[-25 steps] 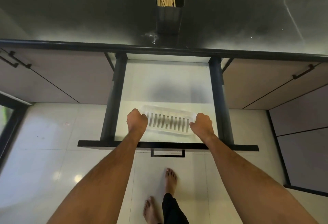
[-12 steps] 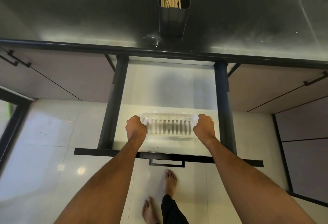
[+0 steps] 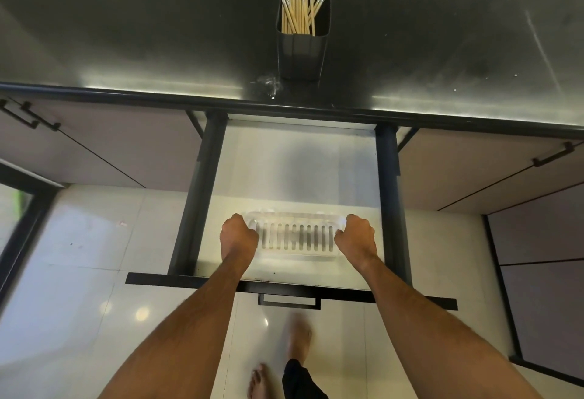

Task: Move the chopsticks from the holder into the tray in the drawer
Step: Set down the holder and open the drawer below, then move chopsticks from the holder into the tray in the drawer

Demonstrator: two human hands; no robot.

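Note:
Several wooden chopsticks (image 3: 298, 3) with blue-and-white tops stand in a dark square holder (image 3: 301, 50) on the black counter, straight behind the open drawer (image 3: 284, 161). A clear slotted plastic tray (image 3: 295, 235) lies in the front part of the drawer. My left hand (image 3: 237, 235) is closed on the tray's left end and my right hand (image 3: 355, 235) is closed on its right end.
The drawer's black front with its handle (image 3: 289, 300) juts out towards me. Closed cabinet doors with dark handles (image 3: 554, 155) flank the drawer. My bare feet (image 3: 297, 341) stand on the glossy white floor tiles below. The black counter (image 3: 126, 35) spans the top.
Both hands stay on the tray's ends; the tray has been turned from slightly skewed to square in the drawer. My head has tilted up, showing more of the chopsticks.

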